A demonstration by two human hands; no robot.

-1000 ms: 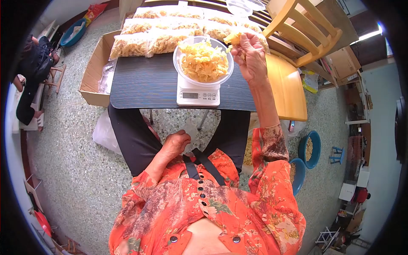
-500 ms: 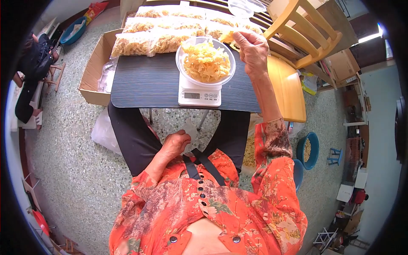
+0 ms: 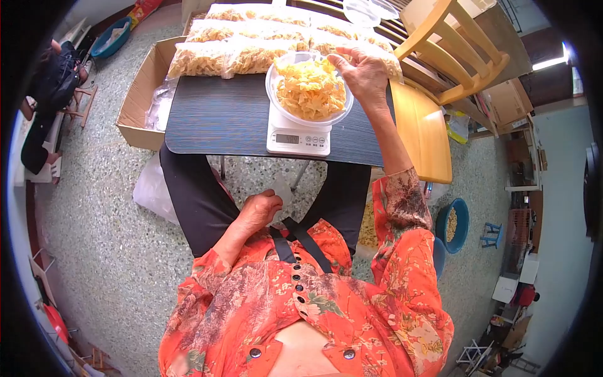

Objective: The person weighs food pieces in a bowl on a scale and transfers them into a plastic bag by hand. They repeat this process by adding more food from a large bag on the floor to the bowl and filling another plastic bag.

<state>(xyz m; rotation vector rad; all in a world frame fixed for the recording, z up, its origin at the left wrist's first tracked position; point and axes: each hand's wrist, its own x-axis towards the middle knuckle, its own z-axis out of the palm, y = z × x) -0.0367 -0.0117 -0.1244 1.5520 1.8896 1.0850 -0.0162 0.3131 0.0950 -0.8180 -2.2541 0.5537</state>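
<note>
A clear round bowl point(image 3: 271, 94) heaped with yellow dried pieces point(image 3: 311, 91) rests on a white digital scale point(image 3: 298, 142), whose display digits are blurred. My right hand point(image 3: 363, 72) is at the bowl's upper right rim, thumb and fingertips bent toward the pieces; whether anything is between them is too small to tell. My left hand point(image 3: 260, 209) is closed near my lap, with a thin translucent plastic bag point(image 3: 282, 190) showing at its fingers. Beyond the bowl lie several filled clear bags point(image 3: 198, 60) in rows.
The scale stands on a dark table point(image 3: 217, 119). An open cardboard box point(image 3: 141, 103) is at its left, a wooden chair point(image 3: 424, 135) at its right. Blue basins point(image 3: 462, 225) and a small blue stool point(image 3: 492, 235) are on the floor. Another person point(image 3: 53, 88) sits at the far left.
My right hand has moved left and down to the bowl's rim, and the yellow piece it held up beside the bowl no longer shows apart from the heap. My left hand has stayed in place.
</note>
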